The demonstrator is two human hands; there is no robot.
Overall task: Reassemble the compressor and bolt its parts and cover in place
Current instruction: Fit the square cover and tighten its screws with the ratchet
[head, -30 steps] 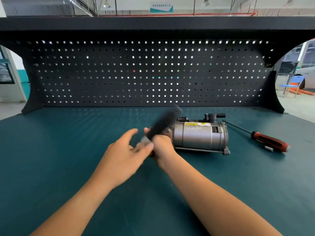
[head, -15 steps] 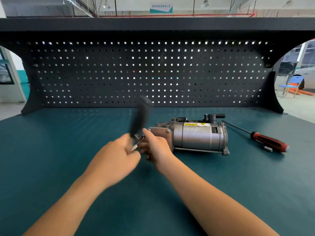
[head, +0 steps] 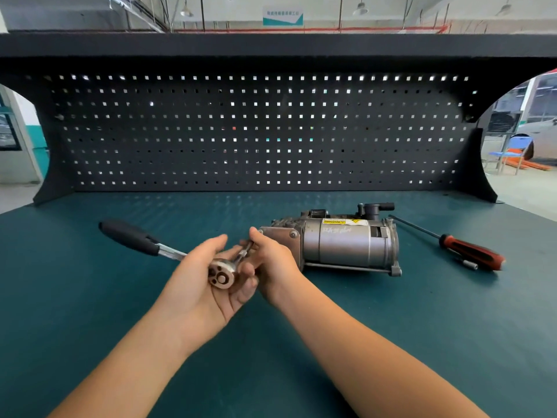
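A grey metal compressor [head: 343, 245] lies on its side on the green bench, its flat end plate facing left. My left hand [head: 199, 285] cradles the round head of a ratchet wrench [head: 222, 274], palm up; the black handle [head: 128, 236] points up and left. My right hand [head: 271, 260] sits just left of the compressor's end plate and pinches the thin bit [head: 244, 251] that sticks out of the ratchet head.
A red-and-black screwdriver [head: 470, 254] lies to the right of the compressor, with a small silver bit [head: 470, 263] beside its handle. A black pegboard [head: 256, 131] closes off the back of the green bench top [head: 90, 297].
The ratchet handle has swung from pointing up and right, over upright, down to the left. My left hand has turned palm up under the ratchet head. The compressor has not moved.
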